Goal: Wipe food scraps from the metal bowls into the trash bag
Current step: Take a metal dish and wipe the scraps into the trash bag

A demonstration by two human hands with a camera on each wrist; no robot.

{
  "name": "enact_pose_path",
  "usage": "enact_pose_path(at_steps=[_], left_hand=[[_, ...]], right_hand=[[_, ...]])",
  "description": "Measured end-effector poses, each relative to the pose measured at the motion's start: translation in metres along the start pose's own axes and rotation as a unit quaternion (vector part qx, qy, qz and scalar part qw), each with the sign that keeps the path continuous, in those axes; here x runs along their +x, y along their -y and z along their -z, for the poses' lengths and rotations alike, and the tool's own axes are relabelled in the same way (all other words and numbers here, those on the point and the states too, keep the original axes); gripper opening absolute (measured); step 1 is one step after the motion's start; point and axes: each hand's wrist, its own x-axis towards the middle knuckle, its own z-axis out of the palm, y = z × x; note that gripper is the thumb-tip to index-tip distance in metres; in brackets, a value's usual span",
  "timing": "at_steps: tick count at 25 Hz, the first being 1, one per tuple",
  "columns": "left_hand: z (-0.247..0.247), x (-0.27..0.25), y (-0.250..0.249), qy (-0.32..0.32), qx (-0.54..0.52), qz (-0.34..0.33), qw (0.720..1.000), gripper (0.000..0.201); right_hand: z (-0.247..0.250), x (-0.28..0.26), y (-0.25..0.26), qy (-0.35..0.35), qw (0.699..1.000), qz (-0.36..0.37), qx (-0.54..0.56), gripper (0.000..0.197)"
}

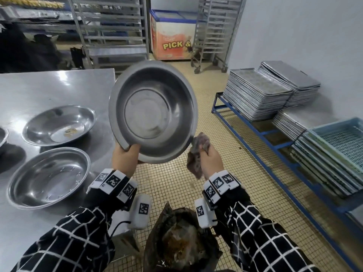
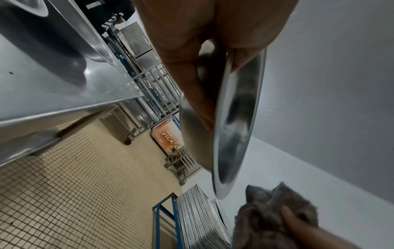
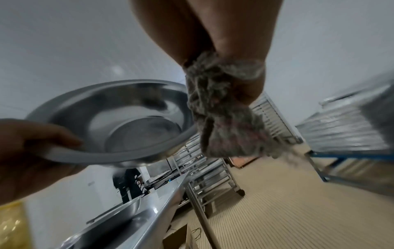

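Observation:
My left hand [image 1: 125, 156] grips the near rim of a large metal bowl [image 1: 153, 112], thumb inside, and holds it tilted up above the floor so that its inside faces me; the inside looks wiped. In the left wrist view the bowl [image 2: 234, 128] shows edge-on past my fingers. My right hand [image 1: 210, 160] holds a bunched grey cloth [image 1: 198, 154] just right of the bowl's lower rim, apart from the metal. The cloth [image 3: 226, 118] hangs from my fist beside the bowl [image 3: 127, 124]. A dark trash bag [image 1: 180, 240] with scraps stands open below my wrists.
On the steel table [image 1: 49, 89] at left lie a bowl with yellow scraps [image 1: 59, 125] and a bare bowl [image 1: 49, 177]. Stacked baking trays [image 1: 257, 93] sit on a blue rack at right, with crates [image 1: 337, 140] nearer. Wheeled racks and a freezer [image 1: 170, 34] stand behind.

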Motion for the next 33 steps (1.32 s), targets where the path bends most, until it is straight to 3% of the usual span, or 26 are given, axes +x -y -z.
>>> enact_pose_path(at_steps=[3, 5, 6, 8, 10, 14, 17, 19, 22, 24, 26, 28, 31, 33], left_hand=[[0.006, 0.003, 0.009, 0.015, 0.031, 0.007, 0.999, 0.051], [0.003, 0.002, 0.013, 0.030, 0.037, 0.001, 0.999, 0.051], [0.000, 0.001, 0.012, 0.032, 0.039, -0.006, 0.999, 0.042], [-0.005, 0.000, 0.007, 0.045, 0.041, -0.020, 0.998, 0.025], [-0.007, -0.001, 0.002, 0.059, 0.023, -0.037, 0.997, 0.023], [0.001, 0.002, -0.001, 0.077, 0.028, -0.066, 0.994, 0.018], [0.002, 0.001, -0.002, 0.072, 0.034, -0.083, 0.993, 0.007], [-0.001, -0.001, -0.002, 0.069, 0.044, -0.097, 0.992, 0.013], [-0.006, -0.004, -0.002, 0.055, 0.062, -0.112, 0.990, 0.013], [-0.007, 0.000, 0.000, 0.046, 0.060, -0.109, 0.991, 0.009], [-0.007, 0.006, -0.002, 0.044, 0.047, -0.093, 0.994, 0.006], [-0.007, 0.008, -0.006, 0.052, 0.054, -0.096, 0.993, 0.010], [-0.014, -0.001, -0.012, 0.080, 0.069, -0.097, 0.990, 0.022], [-0.020, -0.009, -0.011, 0.088, 0.052, -0.079, 0.992, 0.029]], right_hand=[[-0.006, -0.003, -0.001, -0.040, 0.995, 0.067, -0.064, 0.020], [-0.020, -0.011, 0.005, 0.011, 0.986, 0.150, -0.073, 0.029], [-0.028, -0.018, 0.008, 0.052, 0.971, 0.210, -0.105, 0.036], [-0.049, -0.030, 0.008, 0.136, 0.910, 0.317, -0.230, 0.044], [-0.062, -0.034, 0.001, 0.183, 0.861, 0.363, -0.305, 0.050], [-0.058, -0.010, -0.013, 0.197, 0.829, 0.360, -0.380, 0.055], [-0.045, 0.017, -0.023, 0.096, 0.797, 0.343, -0.488, 0.072], [-0.043, 0.019, -0.022, 0.068, 0.806, 0.305, -0.503, 0.069], [-0.061, -0.003, -0.013, 0.163, 0.851, 0.284, -0.411, 0.053], [-0.077, -0.022, -0.012, 0.179, 0.873, 0.307, -0.334, 0.057], [-0.077, -0.028, -0.019, 0.131, 0.879, 0.332, -0.316, 0.062], [-0.062, -0.017, -0.031, 0.068, 0.857, 0.336, -0.385, 0.060], [-0.034, 0.016, -0.049, -0.018, 0.832, 0.290, -0.473, 0.054], [-0.019, 0.037, -0.051, -0.047, 0.834, 0.261, -0.484, 0.056]])
